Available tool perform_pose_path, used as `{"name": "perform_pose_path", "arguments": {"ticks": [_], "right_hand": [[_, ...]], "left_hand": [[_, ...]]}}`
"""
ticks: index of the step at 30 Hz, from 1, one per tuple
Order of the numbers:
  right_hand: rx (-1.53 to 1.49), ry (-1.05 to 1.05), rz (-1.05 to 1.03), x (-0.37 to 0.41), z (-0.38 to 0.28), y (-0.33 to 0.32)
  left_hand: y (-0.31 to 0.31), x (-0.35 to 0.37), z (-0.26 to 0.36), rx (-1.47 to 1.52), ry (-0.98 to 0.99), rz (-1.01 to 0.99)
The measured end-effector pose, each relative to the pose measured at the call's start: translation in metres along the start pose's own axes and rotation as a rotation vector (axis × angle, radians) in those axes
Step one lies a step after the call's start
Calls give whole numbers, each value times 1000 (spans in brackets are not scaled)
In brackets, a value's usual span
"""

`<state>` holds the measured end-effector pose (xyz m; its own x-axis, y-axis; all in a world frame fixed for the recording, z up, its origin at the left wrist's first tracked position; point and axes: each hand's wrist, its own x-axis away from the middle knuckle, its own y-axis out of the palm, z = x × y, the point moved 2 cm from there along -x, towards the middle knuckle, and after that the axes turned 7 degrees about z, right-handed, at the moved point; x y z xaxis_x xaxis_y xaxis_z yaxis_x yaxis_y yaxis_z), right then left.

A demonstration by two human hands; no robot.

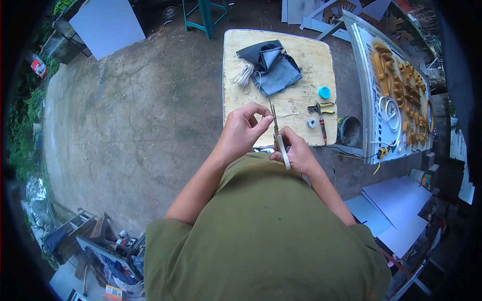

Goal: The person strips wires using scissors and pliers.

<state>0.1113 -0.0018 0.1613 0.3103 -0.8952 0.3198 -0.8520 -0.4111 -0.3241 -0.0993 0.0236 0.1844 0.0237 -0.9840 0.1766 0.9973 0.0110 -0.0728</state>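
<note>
Closest to me on the feed, the right hand [297,153] sits just off the near edge of the worktop [306,55]. Its fingers are wrapped through the pale handles of a pair of scissors [279,138]. The blades point away from the body and up over the near edge of the board.

Just beside it is the left hand [244,129]. Thumb and forefinger are pinched tight together right against the blades, and the other fingers are curled in. Whatever sits in that pinch is too thin for me to make out.

Near the worktop's near right corner I see a small white roll [311,122]. Just beyond it lie pliers [325,107] with yellow-green handles, with a slim dark tool [323,131] running back from them toward the near edge. A little further along the right edge lies a blue cap [324,92].

Toward the far edge, around the middle, a folded piece of denim cloth [273,67] lies flat. A loose coil of white cord [243,75] touches its left side.

Off the worktop, a dark bucket [350,130] stands on the ground just beside the right edge. Beyond that a long white board [369,95] carries rows of tan wooden pieces [401,80]. Past the far edge stands a teal stool [206,15], and a white panel [108,25] lies well off to the far left.
</note>
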Motion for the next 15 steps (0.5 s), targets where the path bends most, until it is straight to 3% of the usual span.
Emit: {"name": "perform_pose_path", "arguments": {"ticks": [6, 15], "right_hand": [[35, 13, 8, 2, 2, -1], [-17, 58, -18, 3, 11, 0]], "left_hand": [[-3, -4, -6, 89, -123, -100], [3, -7, -25, 208, -143, -145]]}}
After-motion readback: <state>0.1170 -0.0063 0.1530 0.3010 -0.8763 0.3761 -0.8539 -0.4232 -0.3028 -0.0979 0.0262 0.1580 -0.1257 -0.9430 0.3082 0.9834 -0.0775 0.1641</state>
